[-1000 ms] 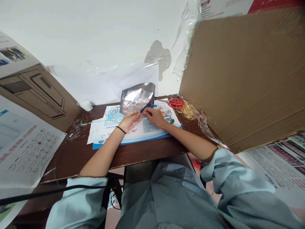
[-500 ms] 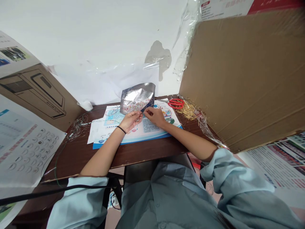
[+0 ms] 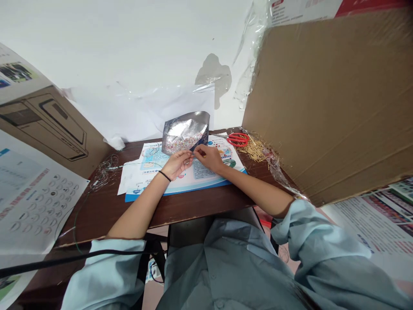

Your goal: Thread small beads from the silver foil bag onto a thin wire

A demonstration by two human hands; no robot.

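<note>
Foil pouch (image 3: 185, 128) stood by our left hand (image 3: 176, 165) and right hand (image 3: 209, 157), both pinched narrow on something too fine to tell; a slip risked spilled beads (image 3: 183, 145).

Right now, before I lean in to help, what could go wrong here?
If the silver foil pouch, held by the left hand and right hand, slips, its multicoloured specks could spill across the blue-edged printed leaflet. The loose gold-coloured thin rods beside the red-handled scissors might also get knocked and scatter.
</note>
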